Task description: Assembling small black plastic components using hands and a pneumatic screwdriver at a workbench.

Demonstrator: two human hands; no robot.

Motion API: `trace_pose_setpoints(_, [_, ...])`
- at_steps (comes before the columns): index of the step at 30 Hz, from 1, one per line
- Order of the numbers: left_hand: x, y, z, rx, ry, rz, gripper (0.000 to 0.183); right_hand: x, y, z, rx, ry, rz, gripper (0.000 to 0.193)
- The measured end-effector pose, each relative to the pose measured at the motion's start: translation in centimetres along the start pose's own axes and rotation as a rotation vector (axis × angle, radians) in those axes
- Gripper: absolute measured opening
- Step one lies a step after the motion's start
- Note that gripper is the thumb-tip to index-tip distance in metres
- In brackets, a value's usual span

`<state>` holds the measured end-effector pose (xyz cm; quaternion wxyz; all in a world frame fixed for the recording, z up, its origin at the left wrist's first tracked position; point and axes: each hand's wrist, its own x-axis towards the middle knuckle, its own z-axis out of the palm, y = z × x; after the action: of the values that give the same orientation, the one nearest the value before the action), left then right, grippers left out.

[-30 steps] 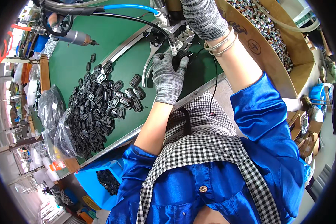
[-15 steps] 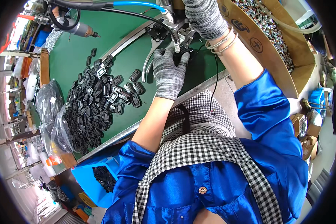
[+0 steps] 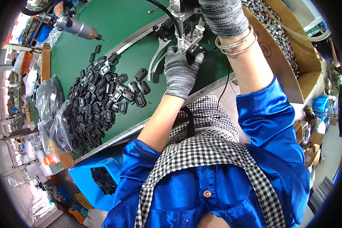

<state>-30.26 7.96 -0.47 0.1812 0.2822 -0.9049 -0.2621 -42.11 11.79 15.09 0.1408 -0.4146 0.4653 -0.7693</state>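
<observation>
On my feed, the left hand (image 3: 181, 74), in grey knit, sits at the silver metal fixture (image 3: 181, 44) at upper centre; its grip I cannot tell. The right hand (image 3: 225, 17), gloved alike, runs off the top edge, its grip hidden from me. Small black oblong pieces (image 3: 82, 102) lie heaped on the green counter (image 3: 138, 113), centre left.
</observation>
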Motion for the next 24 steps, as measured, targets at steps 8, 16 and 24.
trace_pose_setpoints(8, [0.0, -0.5, 0.5, -0.017, 0.085, 0.029, 0.053, -0.7, 1.1, 0.5, -0.055, 0.060, -0.073, 0.038])
trace_pose_setpoints(16, [-0.2, -1.1, 0.7, -0.191, 0.068, 0.057, 0.052, -0.8, 2.7, -0.2, -0.084, 0.017, -0.288, 0.039])
trace_pose_setpoints(24, [0.1, -1.5, 1.0, -0.093, 0.090, 0.076, 0.058, -1.5, 2.2, -0.2, -0.304, -0.026, -0.350, 0.036])
